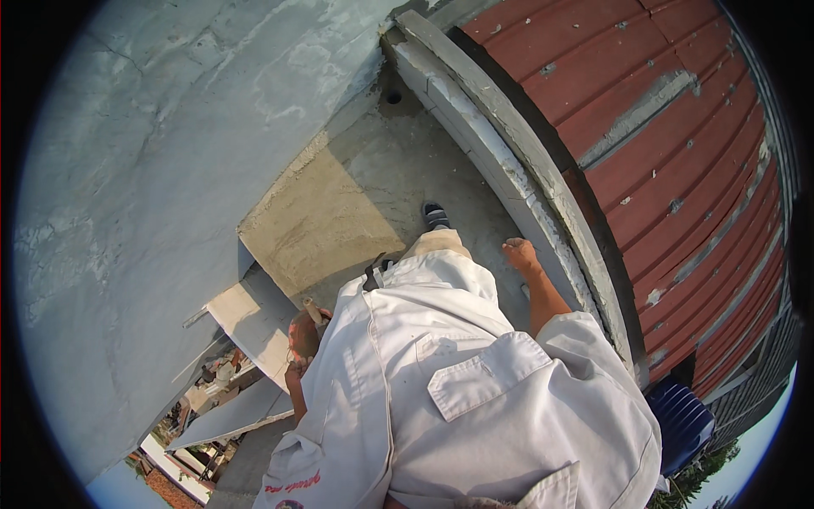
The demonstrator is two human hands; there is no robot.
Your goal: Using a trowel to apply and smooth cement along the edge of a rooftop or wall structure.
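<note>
My left hand point(295, 373) hangs low beside my white shirt, partly covered by the sleeve. It is closed at a rounded orange-red thing smeared with grey point(303, 339), from which a short pale wooden handle point(314, 311) sticks up. What kind of thing this is, I cannot make out. My right hand point(519, 252) hangs bare in front of my right side, above the floor near the low wall. Its fingers are curled in, and nothing shows in them.
A rough concrete floor point(331, 229) runs along a narrow passage. On the left rises a grey plastered wall point(170, 153); on the right, a low block wall point(509, 170) borders a red ribbed metal roof point(627, 127). A dark round hole point(393, 97) lies in the far corner.
</note>
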